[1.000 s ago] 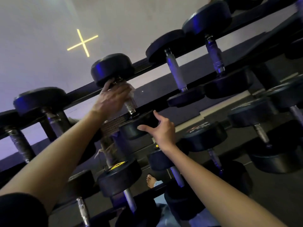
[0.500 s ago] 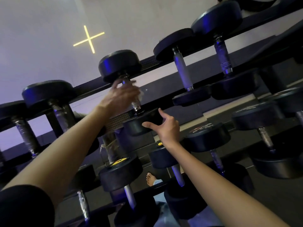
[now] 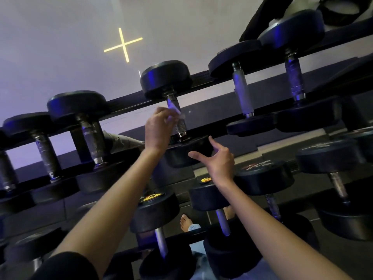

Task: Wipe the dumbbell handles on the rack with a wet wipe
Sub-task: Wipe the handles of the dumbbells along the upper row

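A black dumbbell [image 3: 166, 77] lies across the top rails of the rack [image 3: 201, 76], its metal handle [image 3: 180, 126] running toward me. My left hand [image 3: 157, 128] holds a white wet wipe [image 3: 177, 114] bunched against the left side of that handle, fingers curled round the wipe. My right hand [image 3: 217, 160] hovers just right of the dumbbell's near head [image 3: 181, 152], thumb and fingers spread, holding nothing.
More dumbbells fill the top row on both sides, one with a pale handle [image 3: 241, 93] to the right. Lower tiers hold further dumbbells, some with yellow labels [image 3: 150, 197]. A bare foot [image 3: 185, 222] shows below. A glowing cross [image 3: 123, 44] marks the wall.
My left hand with the wipe has slid down the handle from under the far head toward the middle. My right hand stays spread near the front head.
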